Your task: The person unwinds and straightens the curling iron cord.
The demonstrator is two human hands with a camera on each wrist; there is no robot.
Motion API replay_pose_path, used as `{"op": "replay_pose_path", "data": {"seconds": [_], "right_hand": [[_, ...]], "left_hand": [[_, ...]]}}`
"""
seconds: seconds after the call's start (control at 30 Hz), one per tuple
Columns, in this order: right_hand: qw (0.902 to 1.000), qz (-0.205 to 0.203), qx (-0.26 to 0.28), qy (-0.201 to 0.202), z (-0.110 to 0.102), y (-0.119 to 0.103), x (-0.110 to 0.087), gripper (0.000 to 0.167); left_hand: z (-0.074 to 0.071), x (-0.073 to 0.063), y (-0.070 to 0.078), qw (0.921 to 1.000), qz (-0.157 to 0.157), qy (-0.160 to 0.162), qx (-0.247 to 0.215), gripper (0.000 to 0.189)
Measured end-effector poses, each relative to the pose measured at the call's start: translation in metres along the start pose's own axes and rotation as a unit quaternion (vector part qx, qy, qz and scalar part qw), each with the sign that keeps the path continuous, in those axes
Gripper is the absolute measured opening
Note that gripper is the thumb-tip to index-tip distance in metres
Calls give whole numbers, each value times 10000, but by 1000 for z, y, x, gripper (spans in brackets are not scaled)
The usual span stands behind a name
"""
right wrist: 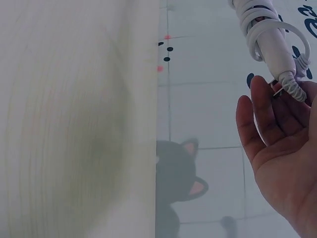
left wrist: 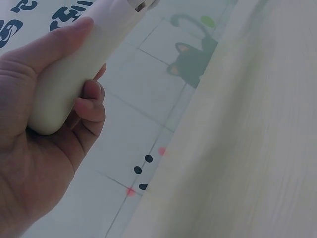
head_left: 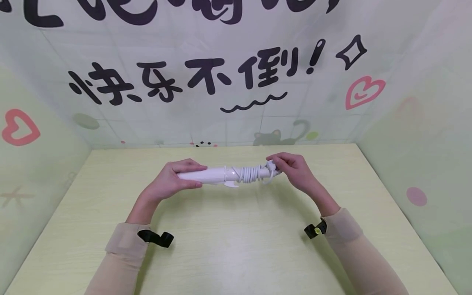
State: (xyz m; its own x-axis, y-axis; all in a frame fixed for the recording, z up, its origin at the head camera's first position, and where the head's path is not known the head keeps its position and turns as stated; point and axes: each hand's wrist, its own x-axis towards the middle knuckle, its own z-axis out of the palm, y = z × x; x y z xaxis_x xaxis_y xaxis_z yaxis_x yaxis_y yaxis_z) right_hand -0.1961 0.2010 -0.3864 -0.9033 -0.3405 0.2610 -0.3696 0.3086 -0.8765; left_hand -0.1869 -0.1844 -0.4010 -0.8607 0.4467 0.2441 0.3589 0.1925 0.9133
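Observation:
A white curling iron is held level above the table, its white cord wound in several turns round the thinner right part. My left hand grips the thick left end, thumb on one side and fingers on the other; the rounded end sits against the palm in the left wrist view. A small lever sticks out below the middle. At the other end my right hand pinches the plug. Metal prongs show by its fingers in the right wrist view, beside the ribbed cord sleeve.
A pale wood-grain table lies under both hands. Behind it stands a printed back wall with black lettering, and side walls close in left and right. Each wrist carries a small black camera.

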Motion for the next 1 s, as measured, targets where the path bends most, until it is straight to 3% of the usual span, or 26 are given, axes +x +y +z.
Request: {"op": "replay_pose_path", "data": {"seconds": [0.33, 0.73, 1.0], "right_hand": [[9992, 189, 361, 9, 0, -5, 0, 26], [9989, 149, -146, 424, 4, -8, 2, 19], [9962, 151, 521, 675, 4, -9, 2, 20]], "left_hand": [[0, -1, -1, 10000, -64, 60, 19, 46], [0, 0, -4, 9999, -104, 27, 97, 46], [0, 0, 0, 9998, -25, 167, 91, 45]]}}
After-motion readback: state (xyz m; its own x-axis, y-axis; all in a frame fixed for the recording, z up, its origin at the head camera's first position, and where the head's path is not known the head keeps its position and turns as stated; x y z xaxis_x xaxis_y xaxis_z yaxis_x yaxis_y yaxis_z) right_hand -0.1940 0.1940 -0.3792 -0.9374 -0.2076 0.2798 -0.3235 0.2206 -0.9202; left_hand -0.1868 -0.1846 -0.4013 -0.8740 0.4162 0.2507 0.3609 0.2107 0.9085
